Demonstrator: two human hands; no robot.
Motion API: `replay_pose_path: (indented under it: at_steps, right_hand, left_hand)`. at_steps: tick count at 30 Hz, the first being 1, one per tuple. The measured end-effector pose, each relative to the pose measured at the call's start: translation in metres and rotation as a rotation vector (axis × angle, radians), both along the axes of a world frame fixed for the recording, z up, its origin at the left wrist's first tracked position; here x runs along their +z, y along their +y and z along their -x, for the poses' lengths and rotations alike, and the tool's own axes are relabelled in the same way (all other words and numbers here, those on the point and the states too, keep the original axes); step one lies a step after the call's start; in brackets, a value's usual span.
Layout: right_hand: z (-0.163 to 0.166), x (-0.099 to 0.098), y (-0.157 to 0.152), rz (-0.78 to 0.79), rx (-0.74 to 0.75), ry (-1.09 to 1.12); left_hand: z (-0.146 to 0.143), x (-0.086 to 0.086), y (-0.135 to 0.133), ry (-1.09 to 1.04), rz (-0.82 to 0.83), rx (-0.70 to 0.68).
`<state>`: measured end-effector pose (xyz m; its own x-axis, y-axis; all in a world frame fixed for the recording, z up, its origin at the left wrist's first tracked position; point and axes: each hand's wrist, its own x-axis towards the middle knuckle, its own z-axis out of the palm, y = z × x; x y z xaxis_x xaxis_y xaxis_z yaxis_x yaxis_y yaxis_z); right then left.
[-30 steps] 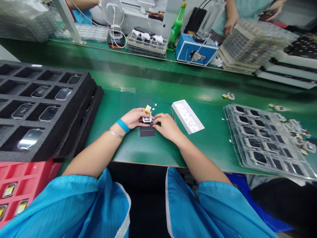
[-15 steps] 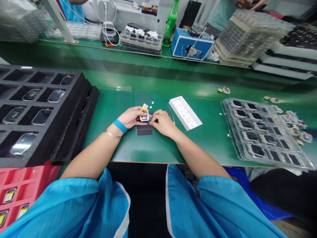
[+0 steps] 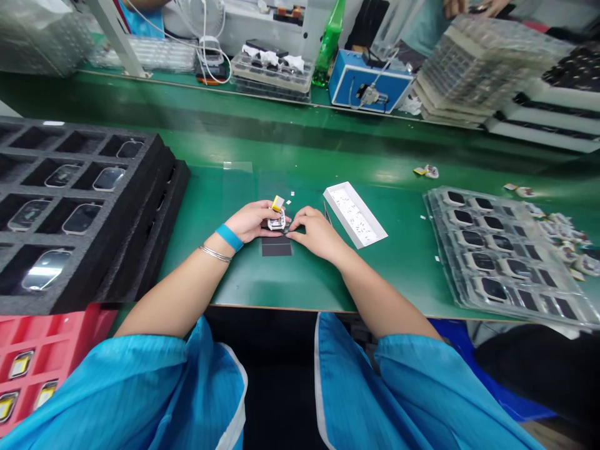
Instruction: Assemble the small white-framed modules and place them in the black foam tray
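Left hand (image 3: 250, 222) pinches module (image 3: 277, 220) by black pad (image 3: 276, 249); right hand (image 3: 316, 232) fingertips at its edge, grip unclear; foam tray (image 3: 140, 209) mostly unfilled; clear tray (image 3: 440, 250) nearly full.

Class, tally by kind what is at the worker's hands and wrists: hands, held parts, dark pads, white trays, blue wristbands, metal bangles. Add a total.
hands (left hand, right hand): 2
held part: 1
dark pad: 1
white tray: 1
blue wristband: 1
metal bangle: 1
total: 7
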<state>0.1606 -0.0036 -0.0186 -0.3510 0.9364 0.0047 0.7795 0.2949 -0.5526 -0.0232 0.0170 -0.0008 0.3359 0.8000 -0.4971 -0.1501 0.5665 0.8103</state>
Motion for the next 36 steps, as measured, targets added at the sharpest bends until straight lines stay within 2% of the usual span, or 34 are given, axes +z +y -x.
replay_pose_path:
  at_steps: [6, 10, 12, 15, 18, 21, 26, 32, 36]
  right_hand:
    - [0.008, -0.006, -0.002, -0.017, 0.063, -0.05]
    - [0.0, 0.003, -0.004, 0.058, 0.145, -0.008]
    - [-0.006, 0.013, -0.005, 0.089, 0.216, 0.072]
    - [-0.012, 0.025, -0.006, 0.048, 0.269, 0.303]
    - [-0.011, 0.026, -0.005, -0.013, 0.184, 0.562]
    - [-0.006, 0.02, -0.004, -0.008, 0.083, 0.695]
    - [0.0, 0.009, -0.002, -0.009, 0.026, 0.703]
    - [0.003, 0.005, 0.0, 0.044, 0.049, 0.771]
    - [0.005, 0.004, -0.001, 0.04, 0.036, 0.74]
  left_hand:
    - [0.0, 0.001, -0.001, 0.011, -0.005, -0.003]
    - [0.0, 0.001, -0.001, 0.014, -0.001, 0.001]
    - [-0.001, 0.001, -0.001, 0.017, 0.0, 0.006]
    - [-0.002, 0.001, -0.002, 0.028, -0.015, 0.011]
    - [-0.005, 0.003, -0.004, 0.069, -0.062, 0.025]
    - [-0.008, 0.004, -0.007, 0.095, -0.104, 0.024]
    - [-0.01, 0.005, -0.01, 0.076, -0.119, -0.007]
    - [-0.012, 0.005, -0.011, 0.058, -0.116, -0.013]
    - [-0.011, 0.003, -0.01, 0.05, -0.123, -0.007]
